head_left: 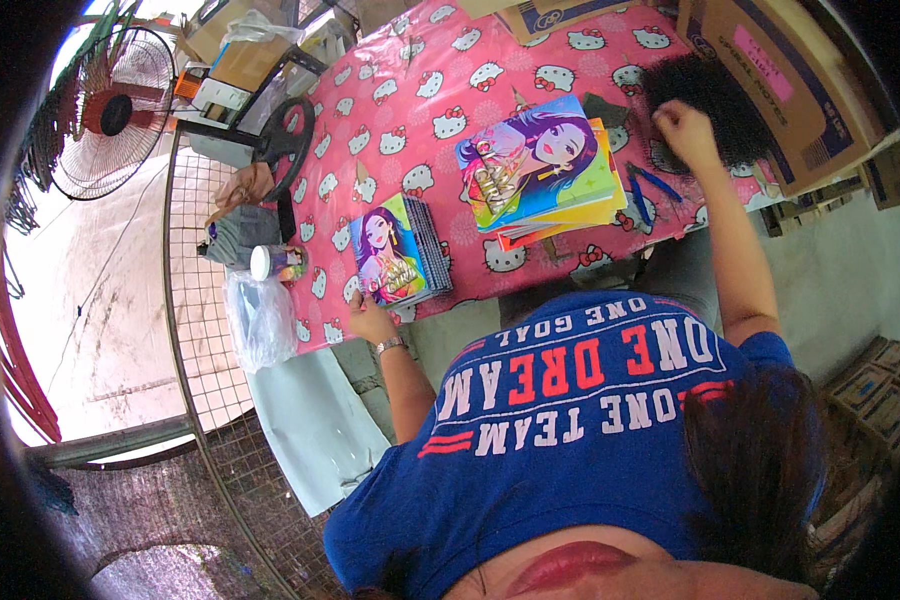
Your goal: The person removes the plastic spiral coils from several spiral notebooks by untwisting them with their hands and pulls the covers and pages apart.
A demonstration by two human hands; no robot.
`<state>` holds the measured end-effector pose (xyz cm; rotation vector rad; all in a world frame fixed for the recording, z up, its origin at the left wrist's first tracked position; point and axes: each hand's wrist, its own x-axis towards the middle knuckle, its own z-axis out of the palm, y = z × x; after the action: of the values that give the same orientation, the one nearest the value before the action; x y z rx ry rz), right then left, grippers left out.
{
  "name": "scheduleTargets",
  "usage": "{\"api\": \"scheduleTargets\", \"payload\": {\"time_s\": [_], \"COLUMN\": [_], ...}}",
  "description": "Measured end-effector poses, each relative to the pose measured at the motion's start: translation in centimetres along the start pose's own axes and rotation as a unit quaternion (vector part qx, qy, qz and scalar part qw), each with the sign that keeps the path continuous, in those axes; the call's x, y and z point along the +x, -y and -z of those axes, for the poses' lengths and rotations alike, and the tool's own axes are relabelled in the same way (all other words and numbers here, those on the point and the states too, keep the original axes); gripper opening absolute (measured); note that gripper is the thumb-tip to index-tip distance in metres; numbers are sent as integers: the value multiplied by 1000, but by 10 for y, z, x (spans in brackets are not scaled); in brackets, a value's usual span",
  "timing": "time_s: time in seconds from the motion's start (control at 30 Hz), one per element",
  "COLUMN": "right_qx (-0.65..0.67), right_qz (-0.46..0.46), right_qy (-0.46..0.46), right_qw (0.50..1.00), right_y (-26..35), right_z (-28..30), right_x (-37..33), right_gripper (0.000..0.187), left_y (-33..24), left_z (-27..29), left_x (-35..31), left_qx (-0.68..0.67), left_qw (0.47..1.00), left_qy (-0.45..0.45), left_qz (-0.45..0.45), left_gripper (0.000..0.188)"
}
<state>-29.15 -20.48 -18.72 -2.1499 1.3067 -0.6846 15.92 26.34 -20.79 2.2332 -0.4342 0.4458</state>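
Well, your left hand point(372, 322) touches the near-left corner of the notebook stack point(388, 255) by the counter's point(425, 150) near edge, your right hand point(688, 130) curled at black coils point(720, 95) farther right, both grips unclear.

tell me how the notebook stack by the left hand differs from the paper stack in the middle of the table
The notebook stack shows dark coils down its right side; the paper stack shows none. The notebook stack looks smaller and fairly squared up, while the paper stack looks larger, with yellow sheets sticking out unevenly. Both lie on the pink table cover, with a long-haired figure pictured on top.
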Motion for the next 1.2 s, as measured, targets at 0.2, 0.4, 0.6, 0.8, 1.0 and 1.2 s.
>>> {"api": "scheduleTargets", "payload": {"time_s": [0.2, 0.4, 0.6, 0.8, 1.0, 1.2], "right_qx": [-378, -219, -187, -192, 138, 206], "right_qz": [-111, -158, -137, -73, 50, 203], "right_qy": [-151, -96, -206, -280, -139, -42], "right_qw": [907, 958, 951, 938, 979, 956], "right_y": [-55, -66, -50, -40, 23, 126], "right_z": [18, 22, 31, 81, 97, 81], "right_x": [7, 27, 35, 38, 12, -39], "right_gripper": [46, 27, 31, 28, 38, 21], "left_y": [-55, -96, -285, -346, -326, -384], "left_z": [5, -18, -118, -184, -189, -49], "left_x": [-14, 4, 3, -16, -2, 5], "left_qx": [-14, 95, -226, -6, -142, -188], "left_qw": [988, 994, 875, 791, 820, 809], "left_qy": [43, -6, 258, 496, 437, 386], "left_qz": [145, -55, -343, -360, -342, -402], "left_gripper": [28, 29, 24, 26, 25, 14]}}
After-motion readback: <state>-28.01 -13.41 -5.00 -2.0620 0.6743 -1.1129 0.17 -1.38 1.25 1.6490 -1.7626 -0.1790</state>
